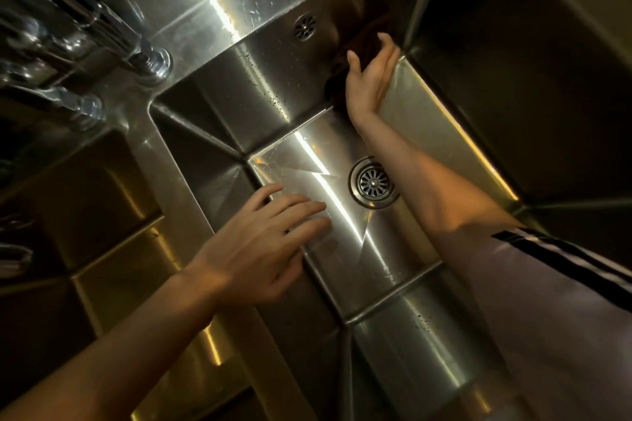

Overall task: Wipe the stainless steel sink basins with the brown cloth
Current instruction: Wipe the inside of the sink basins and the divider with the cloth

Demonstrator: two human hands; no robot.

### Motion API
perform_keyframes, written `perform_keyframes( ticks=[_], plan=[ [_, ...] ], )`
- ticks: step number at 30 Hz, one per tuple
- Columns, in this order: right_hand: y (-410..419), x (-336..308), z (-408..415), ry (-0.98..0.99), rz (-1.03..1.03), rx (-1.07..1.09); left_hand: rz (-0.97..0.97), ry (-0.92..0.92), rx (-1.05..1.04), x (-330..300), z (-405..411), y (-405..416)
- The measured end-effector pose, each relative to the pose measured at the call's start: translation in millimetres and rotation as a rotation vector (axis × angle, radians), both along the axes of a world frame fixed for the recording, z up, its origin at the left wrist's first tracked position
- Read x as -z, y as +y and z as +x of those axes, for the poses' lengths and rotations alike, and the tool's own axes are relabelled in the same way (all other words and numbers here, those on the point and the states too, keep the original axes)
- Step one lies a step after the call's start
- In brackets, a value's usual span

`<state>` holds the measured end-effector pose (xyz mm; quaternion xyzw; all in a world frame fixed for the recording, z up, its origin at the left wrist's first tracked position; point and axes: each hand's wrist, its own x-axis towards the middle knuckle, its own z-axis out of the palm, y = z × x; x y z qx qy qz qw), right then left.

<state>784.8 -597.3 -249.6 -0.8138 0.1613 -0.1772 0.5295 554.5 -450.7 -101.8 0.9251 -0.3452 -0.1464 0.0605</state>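
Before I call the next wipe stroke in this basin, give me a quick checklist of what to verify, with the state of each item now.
1. Brown cloth in hand: ok, the right hand presses it against the far wall of the basin.
2. Cloth covers the corner: cannot tell, it lies in shadow.
3. Left hand out of the stroke path: ok, it is open at the near left rim, apart from the cloth.
4. Drain unobstructed: ok, the strainer shows bare.
5. Far wall dry: not ok, droplets remain left of the overflow.
6. Faucet off: ok, no water stream is visible.
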Motion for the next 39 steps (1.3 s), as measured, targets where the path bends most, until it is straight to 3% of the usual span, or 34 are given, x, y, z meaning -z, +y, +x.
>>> perform_keyframes(
  ticks=[10, 20, 30, 35, 39],
  plan=[
    [23.4, -81.8, -23.3, -0.241, 0.203, -0.073, -0.012, 0.004, 0.021, -4.0, -2.0, -2.8],
    [30.2, -14.5, -23.2, -0.040, 0.137, -0.112, -0.038, 0.010, 0.021, -4.5, -1.5, -1.1],
    [17.7, 68.0, -21.1, 0.326, -0.068, -0.259, -0.036, 0.005, 0.008, -0.3, -1.7, 0.7],
    [19.2, 59.7, -23.5, 0.293, -0.040, -0.212, -0.045, -0.005, 0.008, -1.5, -1.6, 0.5],
    [26.8, 33.5, -31.9, 0.161, 0.029, -0.176, -0.045, 0.000, 0.002, -2.4, -1.5, 0.2]
  ],
)
